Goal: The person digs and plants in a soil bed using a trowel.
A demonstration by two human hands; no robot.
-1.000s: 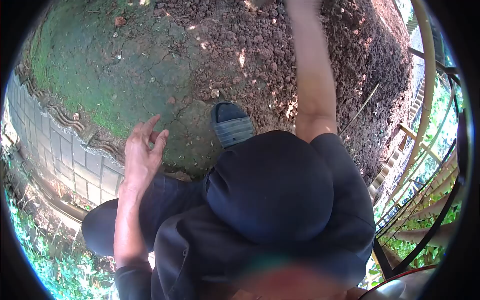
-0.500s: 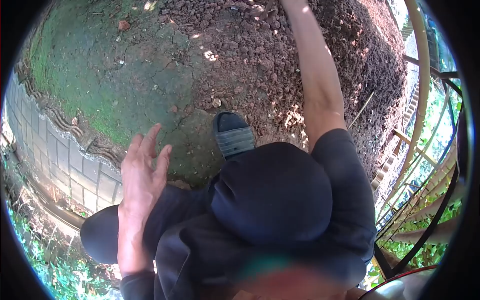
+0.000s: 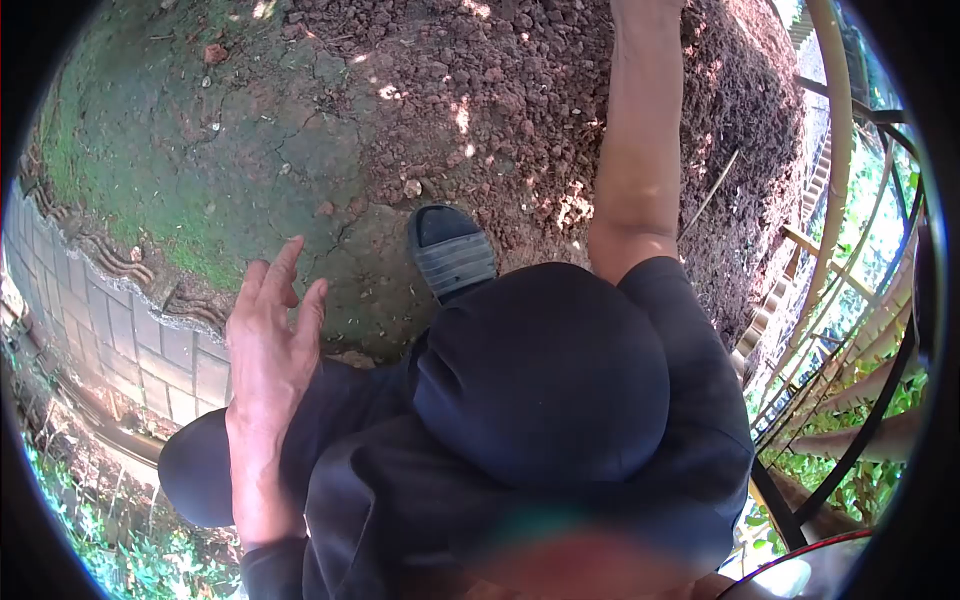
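My left hand [image 3: 265,345] hangs in the air beside my bent left leg, palm turned inward. Its fingers are loosely extended and the thumb stands apart; nothing is in it. My right arm [image 3: 640,140] stretches forward over loose, reddish-brown clods of soil [image 3: 510,110]. The right hand lies beyond the top edge of the view, so its fingers and anything in them are hidden. A dark slide sandal [image 3: 452,250] on my foot rests where the smooth, mossy ground [image 3: 240,170] meets the broken soil.
Wavy edging tiles [image 3: 110,260] border the soil on the left, beside a grey block path [image 3: 130,330]. To the right are a thin stick [image 3: 710,190], a curved pale pole [image 3: 835,130] and dark metal bars [image 3: 840,480]. Green plants [image 3: 120,555] grow at lower left.
My right arm has swung from leaning left to nearly straight ahead, and its hand has left the view. The left hand stays open, slightly lower and further left in view.
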